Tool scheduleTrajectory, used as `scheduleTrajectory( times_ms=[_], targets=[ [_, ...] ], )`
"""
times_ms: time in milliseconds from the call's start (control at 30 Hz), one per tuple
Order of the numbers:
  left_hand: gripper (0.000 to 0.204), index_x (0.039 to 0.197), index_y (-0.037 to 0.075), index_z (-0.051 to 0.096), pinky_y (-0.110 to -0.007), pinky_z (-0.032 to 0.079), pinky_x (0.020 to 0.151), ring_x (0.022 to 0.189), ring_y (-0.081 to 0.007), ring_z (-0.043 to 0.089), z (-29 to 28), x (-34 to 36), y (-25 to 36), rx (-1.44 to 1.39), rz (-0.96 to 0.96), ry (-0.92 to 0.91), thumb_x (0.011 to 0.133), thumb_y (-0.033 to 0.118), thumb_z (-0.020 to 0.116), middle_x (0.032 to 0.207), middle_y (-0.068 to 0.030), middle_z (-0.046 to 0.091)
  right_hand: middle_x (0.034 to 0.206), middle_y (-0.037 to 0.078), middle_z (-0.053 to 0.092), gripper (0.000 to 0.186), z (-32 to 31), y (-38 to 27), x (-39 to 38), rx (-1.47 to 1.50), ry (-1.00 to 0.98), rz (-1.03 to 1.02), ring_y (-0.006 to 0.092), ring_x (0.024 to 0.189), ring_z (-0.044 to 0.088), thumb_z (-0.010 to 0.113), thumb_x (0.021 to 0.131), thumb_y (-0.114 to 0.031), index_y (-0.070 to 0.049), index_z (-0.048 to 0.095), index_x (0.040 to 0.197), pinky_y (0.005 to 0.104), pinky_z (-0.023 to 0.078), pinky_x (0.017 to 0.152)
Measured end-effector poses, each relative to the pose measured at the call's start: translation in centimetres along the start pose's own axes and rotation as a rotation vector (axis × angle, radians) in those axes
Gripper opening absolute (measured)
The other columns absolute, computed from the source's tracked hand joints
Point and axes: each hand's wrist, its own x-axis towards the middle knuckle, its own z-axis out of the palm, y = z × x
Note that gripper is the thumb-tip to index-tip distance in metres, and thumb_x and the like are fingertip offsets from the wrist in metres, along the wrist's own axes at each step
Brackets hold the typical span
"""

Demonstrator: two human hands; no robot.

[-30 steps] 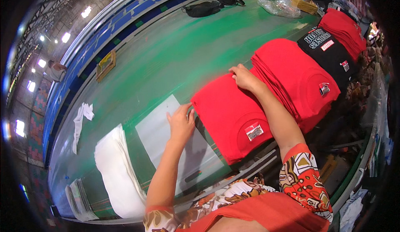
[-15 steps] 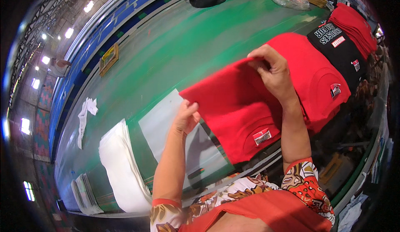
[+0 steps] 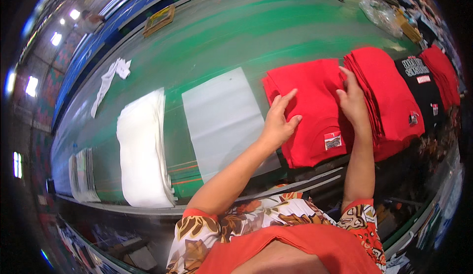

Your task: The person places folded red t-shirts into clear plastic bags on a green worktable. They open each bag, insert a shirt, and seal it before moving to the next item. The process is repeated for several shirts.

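Note:
A folded red T-shirt [image 3: 315,92] lies on the green table [image 3: 217,42] in front of me, its neck label facing my side. My left hand [image 3: 282,121] rests on the shirt's left part, thumb and fingers apart. On the shirt's right edge is my right hand [image 3: 354,99], its fingers spread and the index finger reaching toward the neighbouring stack. That stack of folded red T-shirts [image 3: 389,96] stands just right of the single one. Beyond it come a folded black T-shirt [image 3: 419,87] with a white print and more red garments [image 3: 441,74].
A flat grey sheet [image 3: 221,111] lies left of the shirt. Farther left are a pile of white sheets [image 3: 140,146], a smaller pale stack [image 3: 84,175] and a crumpled white strip [image 3: 109,84]. Clear plastic [image 3: 380,17] and a framed piece [image 3: 159,21] lie toward the far side.
The red shirt, lifted by its far edge half a second ago, now lies flat beside the stack, off the grey sheet. Both hands have let go of that edge. The view has shifted.

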Motion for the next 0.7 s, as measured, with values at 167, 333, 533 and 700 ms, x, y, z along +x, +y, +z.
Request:
scheduleTrajectory(
  times_ms=[167,333,533,700],
  targets=[
    [0.076,0.151,0.005,0.037,-0.04,0.027,0.118,0.146,-0.0326,0.032,-4.8,-0.6,0.0,-0.428,-0.133,0.059,0.084,0.007,0.072,0.156,-0.018,0.036,0.113,0.005,0.059,0.068,-1.1,-1.6,-1.0,0.338,-0.027,0.026,0.0174,0.101,0.054,0.066,0.091,-0.009,-0.018,0.038,0.152,0.0328,0.045,0.093],
    [0.082,0.154,0.004,0.031,-0.036,0.033,0.114,0.145,-0.0241,0.032,-5.9,-4.5,-3.3,-0.373,-0.415,-0.022,0.081,-0.003,0.069,0.158,-0.0175,0.032,0.092,0.002,0.053,0.074,1.1,-2.6,-1.8,0.412,-0.388,0.312,0.0089,0.08,0.052,0.071,0.088,-0.008,-0.021,0.038,0.153,0.0239,0.046,0.076],
    [0.089,0.156,0.011,0.03,-0.027,0.053,0.081,0.106,-0.0171,0.06,-11.4,-6.0,-0.8,-0.585,-0.364,0.109,0.076,-0.011,0.064,0.156,-0.0141,0.034,0.114,0.004,0.063,0.043,3.2,-6.4,-1.3,0.594,-0.375,0.089,0.0105,0.099,0.06,0.066,0.094,-0.007,-0.01,0.058,0.137,0.0236,0.045,0.092],
    [0.087,0.156,0.014,0.027,-0.024,0.051,0.074,0.087,-0.0098,0.059,-18.1,-7.9,-0.4,-0.775,-0.261,0.291,0.08,-0.013,0.058,0.149,-0.0115,0.043,0.131,0.009,0.054,0.055,7.2,-13.5,-2.8,0.889,-0.311,0.207,0.0138,0.12,0.049,0.071,0.092,-0.015,-0.015,0.053,0.144,0.0302,0.043,0.101]
  ],
)
